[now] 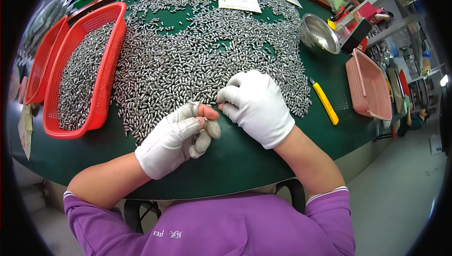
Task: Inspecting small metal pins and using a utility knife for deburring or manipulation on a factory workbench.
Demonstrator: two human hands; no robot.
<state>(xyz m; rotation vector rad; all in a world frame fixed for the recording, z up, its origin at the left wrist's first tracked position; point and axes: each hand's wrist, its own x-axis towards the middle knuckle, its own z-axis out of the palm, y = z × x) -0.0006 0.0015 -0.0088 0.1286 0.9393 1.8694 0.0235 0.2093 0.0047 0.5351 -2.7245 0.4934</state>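
A broad heap of small silvery metal parts [165, 63], short and rod-like, covers much of the green table [235, 166]. My left hand [165, 143], in a white glove with bare fingertips showing, is just off the heap's near edge. Its fingers are curled in, and a glint of a small metal part shows between them. Close to its right, my right hand [256, 107], also white-gloved, lies over the heap's near edge with its fingers bent and drawn together. Whatever its fingertips pinch is hidden. A small gap separates the two hands.
To the left stands a red basket [106, 84] filled with similar parts, another red basket [40, 67] beside it. On the right are a yellow utility knife [325, 103], a metal bowl [320, 34] and a pink basket [369, 86]. A paper slip [239, 1] lies on the heap.
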